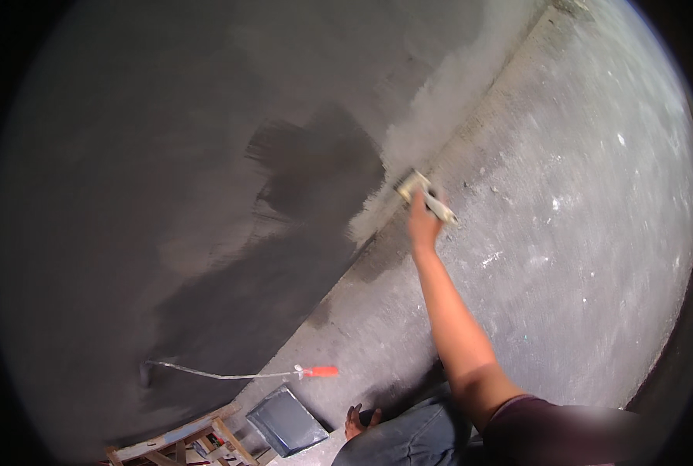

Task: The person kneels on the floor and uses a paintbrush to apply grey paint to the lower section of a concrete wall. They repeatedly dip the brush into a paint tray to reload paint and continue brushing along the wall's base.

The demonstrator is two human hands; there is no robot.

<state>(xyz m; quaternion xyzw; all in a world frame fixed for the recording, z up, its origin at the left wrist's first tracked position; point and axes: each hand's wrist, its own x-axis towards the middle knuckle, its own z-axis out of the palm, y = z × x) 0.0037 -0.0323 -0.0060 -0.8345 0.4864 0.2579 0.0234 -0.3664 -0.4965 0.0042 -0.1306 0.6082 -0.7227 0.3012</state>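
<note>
My right hand is stretched out to the joint between the dark wall and the grey floor, closed round a wide flat paintbrush. Its bristles point up and left at the pale, bare strip along the wall's foot, and the hand is slightly blurred. Dark grey paint covers the wall left of the brush, with ragged brush marks at its edge. Beside my bent knee, my left hand shows only in part, its fingers curled about a small dark thing I cannot make out.
A paint roller with an orange handle lies across the floor edge, its dark head toward the wall. Below it sits a dark grey paint tray. A paint-stained wooden frame stands at lower left. White specks dot the floor.
</note>
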